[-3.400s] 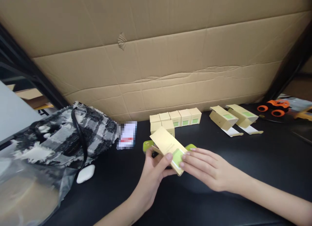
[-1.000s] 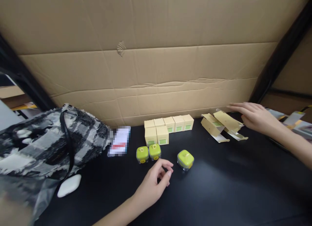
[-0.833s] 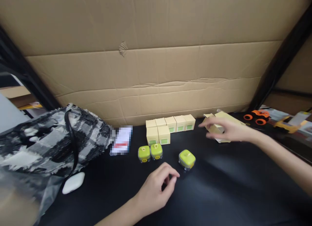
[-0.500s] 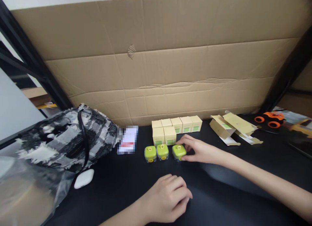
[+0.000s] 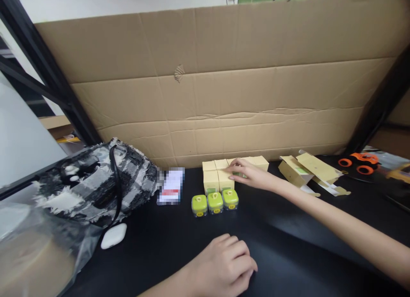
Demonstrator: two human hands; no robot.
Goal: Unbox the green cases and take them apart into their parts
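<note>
Cream boxes (image 5: 226,181), contents hidden, at the right hand (image 5: 250,174)

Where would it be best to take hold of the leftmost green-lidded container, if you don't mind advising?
Probably by its front and back sides, from the left. The leftmost green-lidded container stands upright with that side free, while the middle container crowds its right. The cream boxes sit behind, mostly to its right, likely leaving finger room.

On the table (image 5: 153,241), a bag (image 5: 92,181) slumps by the left edge, a white case (image 5: 114,236) near it; cardboard (image 5: 224,92) stands along the back edge, a toy truck (image 5: 365,159) toward the back-right corner.
</note>
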